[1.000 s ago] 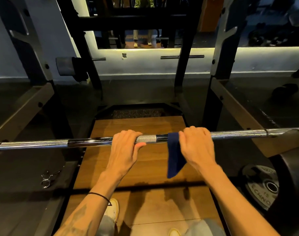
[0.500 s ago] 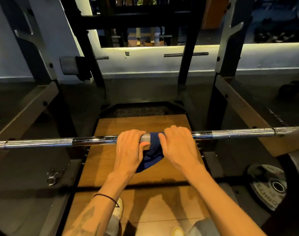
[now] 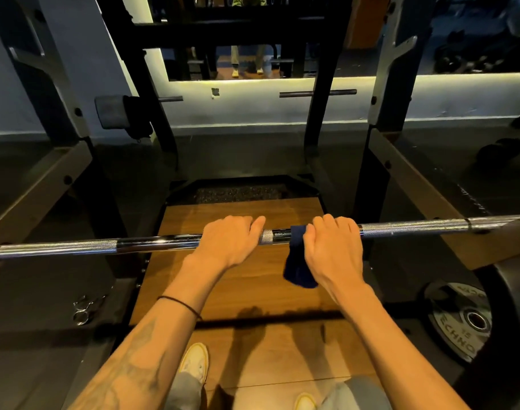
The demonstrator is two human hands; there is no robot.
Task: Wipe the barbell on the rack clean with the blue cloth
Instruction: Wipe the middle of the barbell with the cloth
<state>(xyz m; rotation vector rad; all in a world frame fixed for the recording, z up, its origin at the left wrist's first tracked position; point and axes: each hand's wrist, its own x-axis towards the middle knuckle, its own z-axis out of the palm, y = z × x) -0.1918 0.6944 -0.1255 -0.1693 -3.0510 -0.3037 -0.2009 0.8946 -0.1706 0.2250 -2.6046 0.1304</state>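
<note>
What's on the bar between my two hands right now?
In the head view, between the left hand and right hand: a short bare stretch of barbell, then the blue cloth draped beside the right hand.

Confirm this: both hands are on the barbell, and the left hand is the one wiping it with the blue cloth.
Wrong hand. In the head view the right hand grips the blue cloth against the barbell, with the cloth hanging below the bar. The left hand only grips the bare bar. Both hands are indeed on the barbell.
</note>
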